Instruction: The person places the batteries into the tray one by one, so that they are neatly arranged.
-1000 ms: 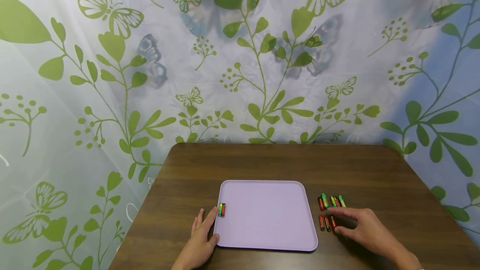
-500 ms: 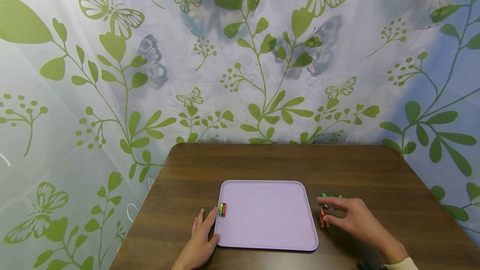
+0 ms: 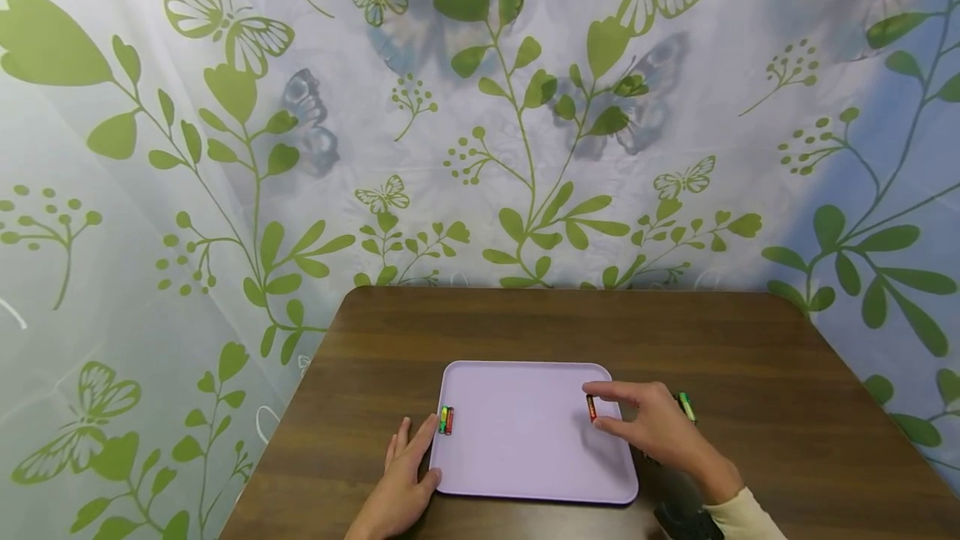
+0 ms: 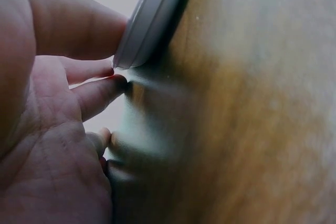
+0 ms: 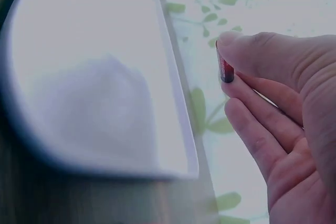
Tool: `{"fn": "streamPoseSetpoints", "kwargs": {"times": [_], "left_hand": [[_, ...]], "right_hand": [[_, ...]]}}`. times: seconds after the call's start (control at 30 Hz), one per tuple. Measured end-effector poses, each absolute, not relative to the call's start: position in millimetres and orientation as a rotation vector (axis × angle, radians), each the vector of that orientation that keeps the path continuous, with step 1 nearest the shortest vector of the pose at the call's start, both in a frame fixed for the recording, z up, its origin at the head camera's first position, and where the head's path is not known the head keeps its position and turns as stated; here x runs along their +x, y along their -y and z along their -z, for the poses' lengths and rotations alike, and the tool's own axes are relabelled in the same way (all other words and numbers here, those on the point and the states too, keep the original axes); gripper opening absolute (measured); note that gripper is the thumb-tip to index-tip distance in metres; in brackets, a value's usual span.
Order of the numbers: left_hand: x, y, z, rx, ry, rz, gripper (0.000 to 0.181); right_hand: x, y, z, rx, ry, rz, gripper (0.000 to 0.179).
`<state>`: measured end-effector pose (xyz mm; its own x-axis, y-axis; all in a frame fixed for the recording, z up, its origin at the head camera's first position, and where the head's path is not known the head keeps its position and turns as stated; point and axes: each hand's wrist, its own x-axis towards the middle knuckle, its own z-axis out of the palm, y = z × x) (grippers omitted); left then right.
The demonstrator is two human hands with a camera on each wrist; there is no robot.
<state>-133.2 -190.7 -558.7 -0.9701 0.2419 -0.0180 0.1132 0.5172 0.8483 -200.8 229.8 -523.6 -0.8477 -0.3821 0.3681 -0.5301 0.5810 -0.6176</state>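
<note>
My right hand (image 3: 660,425) pinches a red and black battery (image 3: 592,408) between thumb and fingertips, over the right side of a lilac tray (image 3: 525,465). The same battery (image 5: 226,69) stands nearly upright between the fingertips in the right wrist view. Against the tray's left rim rests my left hand (image 3: 401,482), its fingers fairly straight. Its thumb and fingertips touch the tray rim (image 4: 149,22) in the left wrist view. Just inside that rim, a green battery (image 3: 443,419) and a red battery (image 3: 450,421) lie side by side.
Right of the tray, a green battery (image 3: 686,407) shows beyond my right hand, which hides most of the loose batteries there. A brown wooden table (image 3: 555,323) carries everything. Behind it hangs a patterned curtain (image 3: 420,248) with leaves and butterflies.
My right hand has picked a red battery from the group at the right and carried it left over the tray. The left hand stays at the tray's rim.
</note>
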Motion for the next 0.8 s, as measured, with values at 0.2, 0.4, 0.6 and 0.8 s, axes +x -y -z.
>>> {"fn": "streamPoseSetpoints", "kwargs": {"times": [0.2,0.4,0.6,0.8], "left_hand": [[-132.2,191.2,557.7,0.281,-2.606,-1.451,0.077],[-132.2,191.1,558.6,0.262,-2.598,-1.456,0.077],[-132.2,191.1,558.4,0.269,-2.611,-1.450,0.076],[-131.6,191.5,556.8,0.280,-2.614,-1.449,0.076]], "right_hand": [[-209.2,-203.5,526.3,0.818,2.569,-1.135,0.045],[-216.0,-175.9,524.1,0.857,2.578,-1.170,0.045],[-219.7,-146.1,521.5,0.875,2.568,-1.205,0.045],[-224.1,-114.1,521.9,0.923,2.574,-1.272,0.045]]}}
